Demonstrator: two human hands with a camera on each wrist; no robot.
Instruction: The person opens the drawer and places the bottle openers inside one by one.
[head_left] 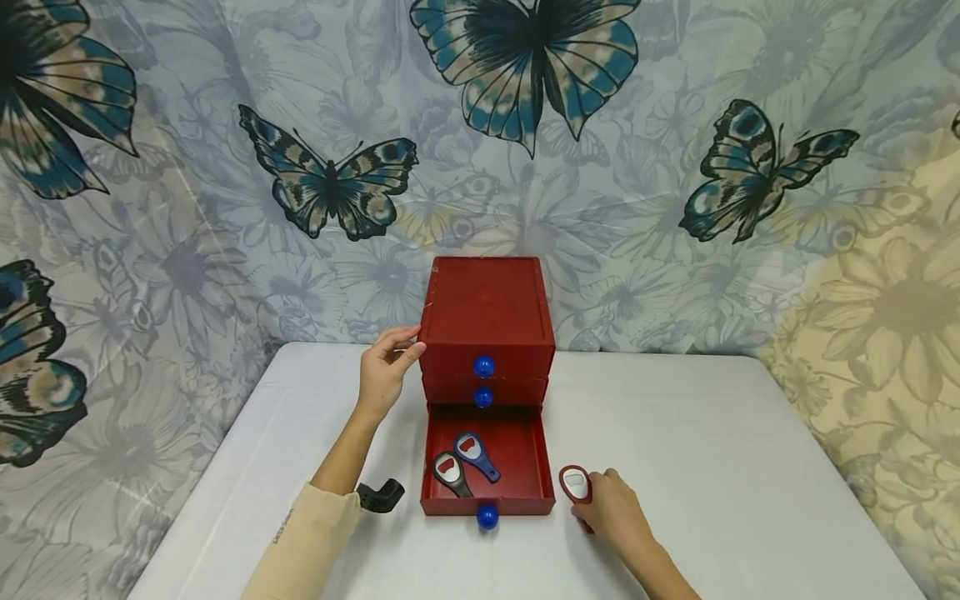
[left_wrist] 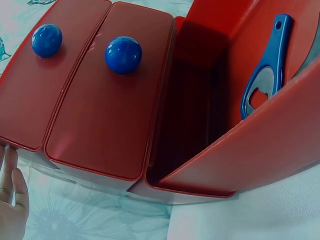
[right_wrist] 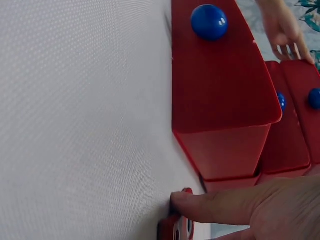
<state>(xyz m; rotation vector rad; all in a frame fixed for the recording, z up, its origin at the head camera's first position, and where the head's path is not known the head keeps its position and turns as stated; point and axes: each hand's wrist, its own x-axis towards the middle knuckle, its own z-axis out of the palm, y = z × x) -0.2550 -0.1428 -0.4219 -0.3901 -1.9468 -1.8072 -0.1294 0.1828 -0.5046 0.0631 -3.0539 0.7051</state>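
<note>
A small red drawer cabinet (head_left: 487,300) with blue round knobs stands on the table, its bottom drawer (head_left: 525,458) pulled out. Inside that drawer lie a blue bottle opener (head_left: 472,450) and a black bottle opener (head_left: 450,472). My left hand (head_left: 382,375) rests its fingertips against the upper left side of the cabinet; its fingers look extended in the left wrist view. To the right of the open drawer, my right hand (head_left: 618,510) pinches a red bottle opener (head_left: 576,483) low over the table, partly hiding its handle.
The white-covered table (head_left: 675,417) spreads to both sides of the cabinet. Behind it hangs a floral cloth (head_left: 615,283) with blue butterflies. A black curved piece (head_left: 381,497) sits by the left sleeve (head_left: 307,537). The two upper drawers (left_wrist: 100,110) are closed.
</note>
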